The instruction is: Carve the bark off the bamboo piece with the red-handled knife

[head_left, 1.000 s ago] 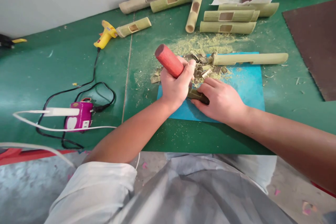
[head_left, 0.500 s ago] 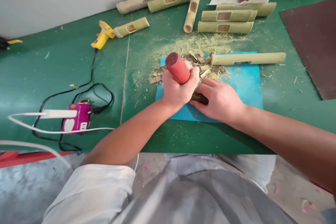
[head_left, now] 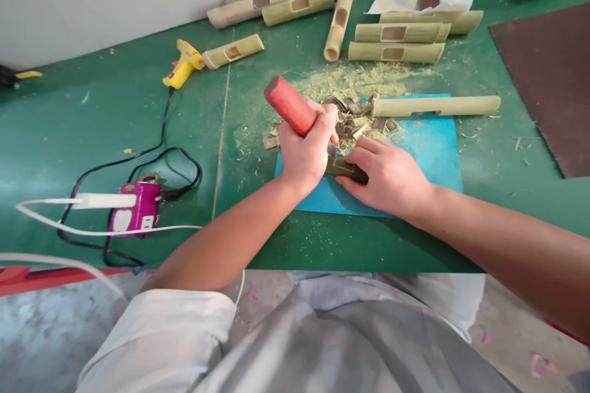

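Note:
My left hand (head_left: 306, 148) grips a red wooden tool handle (head_left: 289, 104) that slants up to the left; the tool's working end is hidden behind my fingers. My right hand (head_left: 391, 175) presses a small dark bamboo piece (head_left: 345, 167) down on the blue cutting mat (head_left: 428, 159). The two hands almost touch over that piece. Behind them lies a heap of bamboo chips (head_left: 354, 120). A long bamboo tube (head_left: 436, 105) rests across the mat's far edge.
Several cut bamboo tubes (head_left: 395, 42) lie at the back of the green table (head_left: 92, 116). A yellow glue gun (head_left: 182, 65) and its black cable run to a purple power strip (head_left: 136, 212) on the left. A brown board (head_left: 548, 73) sits at the right.
The red handle tipped upright half a second ago and has now swung back to slant left. My right hand stays on the dark bamboo piece.

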Demonstrator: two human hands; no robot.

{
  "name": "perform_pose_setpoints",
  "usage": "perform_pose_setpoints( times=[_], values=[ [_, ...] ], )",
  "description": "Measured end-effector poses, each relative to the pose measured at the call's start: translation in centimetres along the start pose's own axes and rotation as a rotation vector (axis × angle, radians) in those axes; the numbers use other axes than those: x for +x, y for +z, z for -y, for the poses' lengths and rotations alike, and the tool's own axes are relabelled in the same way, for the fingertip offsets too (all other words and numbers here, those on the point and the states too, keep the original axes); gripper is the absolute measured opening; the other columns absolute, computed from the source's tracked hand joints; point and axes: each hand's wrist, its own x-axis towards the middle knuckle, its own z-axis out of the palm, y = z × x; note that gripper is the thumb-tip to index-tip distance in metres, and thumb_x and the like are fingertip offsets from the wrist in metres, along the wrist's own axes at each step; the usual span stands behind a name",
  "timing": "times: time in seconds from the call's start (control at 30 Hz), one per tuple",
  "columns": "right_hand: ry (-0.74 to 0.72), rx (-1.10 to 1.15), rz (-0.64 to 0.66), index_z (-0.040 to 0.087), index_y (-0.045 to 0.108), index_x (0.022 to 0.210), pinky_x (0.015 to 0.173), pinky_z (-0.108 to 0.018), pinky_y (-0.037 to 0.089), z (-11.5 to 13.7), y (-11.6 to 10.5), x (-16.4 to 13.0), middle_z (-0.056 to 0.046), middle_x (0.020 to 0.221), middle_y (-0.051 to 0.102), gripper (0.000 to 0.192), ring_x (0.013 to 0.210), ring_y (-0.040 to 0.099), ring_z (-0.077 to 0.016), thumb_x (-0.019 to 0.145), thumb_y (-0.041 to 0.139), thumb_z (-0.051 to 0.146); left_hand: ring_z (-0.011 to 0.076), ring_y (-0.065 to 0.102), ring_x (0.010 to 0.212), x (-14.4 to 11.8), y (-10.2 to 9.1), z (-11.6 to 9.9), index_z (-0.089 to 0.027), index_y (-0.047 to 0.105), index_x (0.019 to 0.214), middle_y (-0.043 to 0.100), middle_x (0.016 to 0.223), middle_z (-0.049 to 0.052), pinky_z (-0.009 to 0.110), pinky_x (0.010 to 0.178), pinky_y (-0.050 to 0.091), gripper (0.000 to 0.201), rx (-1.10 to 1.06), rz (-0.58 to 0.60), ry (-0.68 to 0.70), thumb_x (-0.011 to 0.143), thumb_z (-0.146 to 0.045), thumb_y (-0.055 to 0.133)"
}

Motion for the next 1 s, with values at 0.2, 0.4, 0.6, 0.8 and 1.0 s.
perform_pose_setpoints(
  times=[0.2,0.4,0.6,0.8,1.0],
  values=[
    [-0.006,-0.003,-0.016,0.018,0.063,0.080,0.065,-0.031,0.039,0.0,0.2,-0.1,-0.007,0.084,0.061,0.013,0.073,0.051,-0.0184,0.086,0.066,0.029,0.0084,0.047,0.048,-0.2,-0.1,-0.8,-0.021,0.052,0.057,0.051,0.052,-0.004,0.028,0.053,0.044,0.049,0.090,0.069,0.052,0.087,-0.052,0.076],
    [-0.005,-0.002,-0.010,0.018,0.062,0.081,0.065,-0.032,0.039,0.0,0.0,-0.2,-0.007,0.086,0.062,0.012,0.073,0.051,-0.0185,0.086,0.067,0.029,0.0076,0.048,0.051,-0.4,-0.2,-1.0,-0.020,0.053,0.057,0.051,0.055,-0.004,0.025,0.056,0.047,0.042,0.120,0.058,0.064,0.089,-0.036,0.073],
    [-0.017,-0.019,-0.009,0.017,0.064,0.082,0.066,-0.032,0.041,0.0,0.1,-0.1,-0.009,0.087,0.064,0.012,0.075,0.054,-0.0198,0.086,0.066,0.028,0.0087,0.051,0.058,-0.6,-0.2,-0.8,-0.020,0.052,0.058,0.052,0.058,-0.004,0.026,0.065,0.050,0.040,0.230,0.077,0.133,0.089,-0.033,0.073],
    [0.010,0.041,0.000,0.016,0.066,0.085,0.069,-0.033,0.043,-0.2,0.2,-0.1,-0.011,0.091,0.067,0.015,0.077,0.055,-0.0199,0.089,0.063,0.030,0.0085,0.047,0.056,-0.7,-0.2,-0.9,-0.020,0.051,0.060,0.052,0.058,-0.004,0.028,0.065,0.048,0.041,0.221,0.186,0.221,0.091,-0.037,0.072],
    [0.013,0.093,-0.008,0.018,0.062,0.077,0.064,-0.030,0.037,-0.3,0.1,-0.1,-0.005,0.082,0.059,0.016,0.070,0.047,-0.0160,0.086,0.067,0.029,0.0066,0.037,0.045,-0.2,0.3,-1.4,-0.020,0.040,0.049,0.039,0.046,-0.005,0.026,0.048,0.035,0.051,0.069,0.200,0.009,0.085,-0.032,0.073]
  ],
)
